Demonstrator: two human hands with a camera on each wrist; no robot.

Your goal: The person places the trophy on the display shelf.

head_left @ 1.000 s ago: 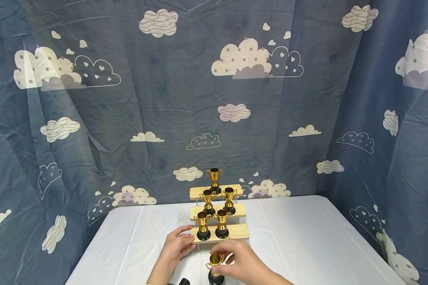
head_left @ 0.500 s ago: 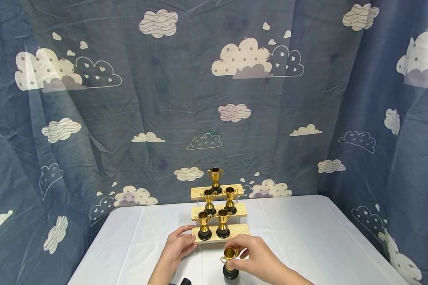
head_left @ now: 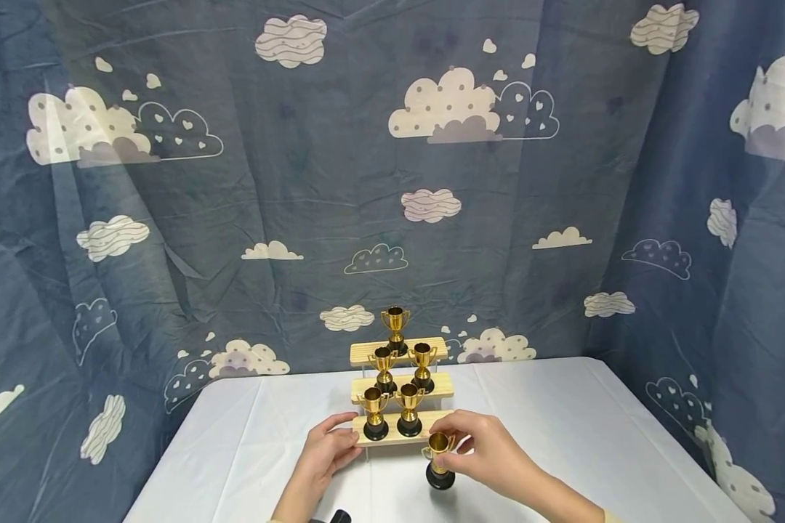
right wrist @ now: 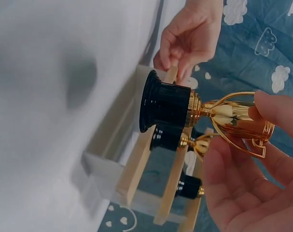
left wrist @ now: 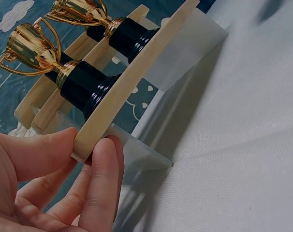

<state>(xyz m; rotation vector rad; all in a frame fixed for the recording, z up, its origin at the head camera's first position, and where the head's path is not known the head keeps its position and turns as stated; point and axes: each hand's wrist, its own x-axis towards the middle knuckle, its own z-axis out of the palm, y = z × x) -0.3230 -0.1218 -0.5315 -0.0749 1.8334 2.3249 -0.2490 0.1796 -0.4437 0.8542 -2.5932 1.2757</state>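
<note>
We locate the gold trophy (head_left: 439,449) in the lower centre of the head view, just right of the bottom step of the wooden stand (head_left: 432,423). Its black base (head_left: 440,478) sits low over the white tablecloth (head_left: 562,436); we cannot tell whether it touches the cloth. In the right wrist view the trophy (right wrist: 233,118) appears lying across the frame, base to the left, with a grey shadow on the cloth at upper left.

The right hand (head_left: 490,454) pinches the cup between thumb and fingers, which are curled closely round it. In the right wrist view the palm is cut off at the lower right corner.

The left hand (head_left: 327,454) grips the left end of the bottom step; in the left wrist view its thumb (left wrist: 35,154) lies on top of the plank and a finger (left wrist: 105,179) presses from below. The rest of that hand is cut off at the lower left.

Five trophies (head_left: 395,327) stand on the stand's three steps. A dark object (head_left: 338,517) at the bottom edge is mostly cut off and cannot be identified. A cloud-print curtain (head_left: 235,181) fills the background.
</note>
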